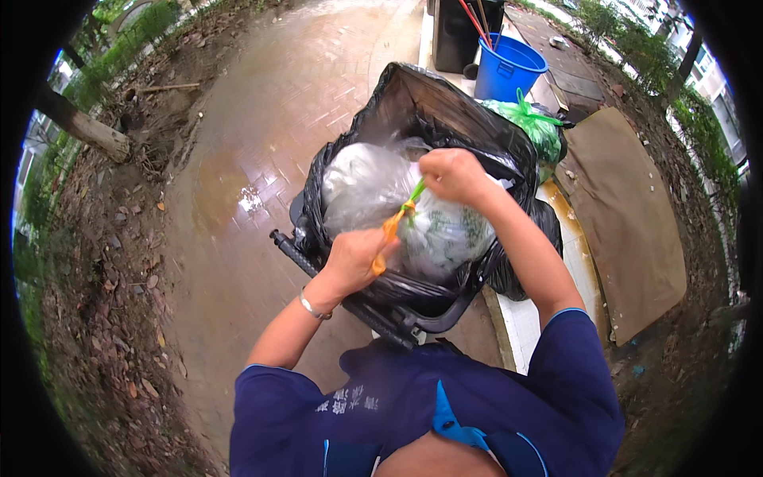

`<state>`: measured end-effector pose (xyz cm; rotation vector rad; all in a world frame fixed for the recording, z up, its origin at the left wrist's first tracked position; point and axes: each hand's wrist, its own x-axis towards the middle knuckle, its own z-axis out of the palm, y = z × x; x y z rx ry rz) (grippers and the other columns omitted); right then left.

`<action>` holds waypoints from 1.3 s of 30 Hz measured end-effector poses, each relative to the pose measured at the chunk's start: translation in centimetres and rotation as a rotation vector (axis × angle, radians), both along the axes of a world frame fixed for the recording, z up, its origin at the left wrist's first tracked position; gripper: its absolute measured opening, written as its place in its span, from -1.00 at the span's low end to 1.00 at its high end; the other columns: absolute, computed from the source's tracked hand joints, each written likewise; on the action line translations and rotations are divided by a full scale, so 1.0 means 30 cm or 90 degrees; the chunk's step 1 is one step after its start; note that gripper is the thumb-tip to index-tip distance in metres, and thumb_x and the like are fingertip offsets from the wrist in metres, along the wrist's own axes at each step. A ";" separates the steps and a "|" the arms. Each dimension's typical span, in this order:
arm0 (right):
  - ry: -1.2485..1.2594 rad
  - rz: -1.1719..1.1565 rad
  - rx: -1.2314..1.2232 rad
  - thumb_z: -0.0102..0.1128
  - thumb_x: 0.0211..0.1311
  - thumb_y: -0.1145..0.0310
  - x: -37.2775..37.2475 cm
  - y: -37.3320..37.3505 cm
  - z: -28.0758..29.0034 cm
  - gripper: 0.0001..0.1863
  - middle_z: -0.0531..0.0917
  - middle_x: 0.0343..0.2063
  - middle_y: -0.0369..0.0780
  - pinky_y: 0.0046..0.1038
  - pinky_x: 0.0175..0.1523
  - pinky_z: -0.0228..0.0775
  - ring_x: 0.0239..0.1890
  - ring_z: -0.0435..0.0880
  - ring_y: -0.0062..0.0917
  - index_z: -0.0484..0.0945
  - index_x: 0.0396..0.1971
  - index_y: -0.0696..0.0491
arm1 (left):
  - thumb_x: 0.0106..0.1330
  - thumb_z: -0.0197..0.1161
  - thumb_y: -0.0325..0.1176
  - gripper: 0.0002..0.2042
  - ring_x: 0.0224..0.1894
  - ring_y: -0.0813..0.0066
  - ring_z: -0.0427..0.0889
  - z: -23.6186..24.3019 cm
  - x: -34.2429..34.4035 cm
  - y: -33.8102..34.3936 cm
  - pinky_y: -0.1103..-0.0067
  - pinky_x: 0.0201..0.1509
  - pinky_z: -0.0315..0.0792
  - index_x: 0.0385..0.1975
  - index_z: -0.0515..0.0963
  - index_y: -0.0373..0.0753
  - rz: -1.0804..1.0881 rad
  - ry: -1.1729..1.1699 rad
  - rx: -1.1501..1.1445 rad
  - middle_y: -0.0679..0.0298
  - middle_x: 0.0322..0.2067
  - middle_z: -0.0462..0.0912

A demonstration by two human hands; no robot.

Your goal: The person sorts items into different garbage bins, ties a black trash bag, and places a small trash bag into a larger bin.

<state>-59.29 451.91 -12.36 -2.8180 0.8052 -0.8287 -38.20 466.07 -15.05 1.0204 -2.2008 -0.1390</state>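
Observation:
My left hand (pixel 358 261) is closed on an orange drawstring (pixel 391 228). In my right hand (pixel 456 176), closed as well, is a green drawstring (pixel 418 189). The two strings meet in a knot between my hands, at the top of a translucent garbage bag (pixel 445 238) with green marks. That bag sits inside a wheeled trash bin with a black liner (pixel 413 99) folded over its rim. Beside it in the bin lies a whitish plastic bag (pixel 358 179). The bin's black handle (pixel 362 310) faces me.
Behind the bin stand a blue bucket (pixel 509 73) with sticks in it and a dark bin (pixel 457 36). A green-tied bag (pixel 532 127) rests by the bin's right side. Further right lies a brown board (pixel 624 222). Wet paving (pixel 238 159) and a tree trunk (pixel 87 127) are left.

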 end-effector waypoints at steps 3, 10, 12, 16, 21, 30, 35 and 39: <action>0.019 -0.050 0.139 0.05 -0.10 0.42 -0.081 -0.006 -0.134 -0.91 0.50 -0.68 -0.16 -0.25 -0.34 0.39 -0.49 0.55 -0.22 0.49 -0.68 0.06 | 0.20 0.15 -0.41 -0.92 -0.61 0.26 0.49 -0.175 0.074 0.148 0.49 -0.53 0.38 -0.41 0.43 -0.24 0.013 0.017 0.157 0.26 -0.59 0.51; 0.037 -0.037 0.111 0.28 -0.08 0.26 0.049 0.223 0.076 -0.63 0.58 -0.36 -0.14 -0.29 -0.19 0.40 -0.29 0.57 -0.23 0.46 -0.23 0.04 | 0.22 0.07 -0.47 -0.68 -0.25 0.44 0.54 -0.087 0.125 0.254 0.62 -0.28 0.45 -0.02 0.33 -0.33 0.056 0.147 0.101 0.10 -0.15 0.48; 0.288 -0.014 0.145 0.19 -0.05 0.20 0.139 0.303 0.041 -0.62 0.58 -0.47 -0.09 -0.22 -0.25 0.40 -0.36 0.59 -0.20 0.39 -0.27 0.11 | 0.23 0.06 -0.48 -0.63 -0.26 0.49 0.53 -0.114 0.121 0.303 0.64 -0.25 0.44 0.05 0.26 -0.31 0.074 0.334 0.248 0.11 -0.13 0.48; 0.301 -0.071 0.216 -0.06 0.13 0.30 0.142 0.215 -0.093 -0.84 0.54 -0.55 -0.11 -0.22 -0.30 0.41 -0.38 0.61 -0.20 0.37 -0.33 0.03 | 0.23 0.04 -0.50 -0.51 -0.34 0.56 0.51 -0.208 0.160 0.373 0.66 -0.24 0.42 0.17 0.11 -0.28 0.167 0.548 0.401 0.15 -0.11 0.48; -0.140 -0.196 0.114 0.17 -0.03 0.49 -0.148 -0.055 0.121 -0.75 0.58 -0.44 -0.17 -0.41 -0.24 0.37 -0.37 0.57 -0.44 0.48 -0.27 0.09 | 0.24 0.05 -0.48 -0.51 -0.30 0.54 0.52 -0.321 0.240 0.455 0.65 -0.24 0.41 0.18 0.13 -0.29 0.351 0.528 0.336 0.13 -0.06 0.45; -0.610 -0.368 0.013 0.01 0.22 0.40 -0.731 -0.094 0.644 -0.81 0.49 -0.43 -0.39 -0.67 -0.32 0.26 -0.44 0.37 -0.74 0.52 -0.20 0.07 | 0.24 0.09 -0.41 -0.50 -0.17 0.46 0.49 -0.469 0.208 0.502 0.62 -0.19 0.40 0.18 0.15 -0.29 0.367 0.437 0.529 0.10 0.00 0.41; -0.867 -0.440 0.014 0.07 0.13 0.43 -0.994 0.022 0.896 -0.76 0.58 -0.36 -0.22 -0.49 -0.22 0.46 -0.35 0.58 -0.52 0.44 -0.22 0.22 | 0.32 0.04 -0.28 -0.51 -0.04 0.44 0.45 -0.528 0.144 0.484 0.59 -0.10 0.40 0.19 0.13 -0.32 0.274 0.554 0.621 0.17 0.04 0.39; -0.914 -0.528 0.049 0.08 0.10 0.44 -1.301 -0.003 0.794 -0.71 0.56 -0.36 -0.16 -0.40 -0.26 0.49 -0.36 0.59 -0.42 0.39 -0.19 0.27 | 0.31 0.06 -0.29 -0.43 -0.04 0.50 0.41 -0.457 0.041 0.470 0.60 -0.20 0.41 0.26 0.01 -0.24 0.411 0.635 0.684 0.16 0.18 0.20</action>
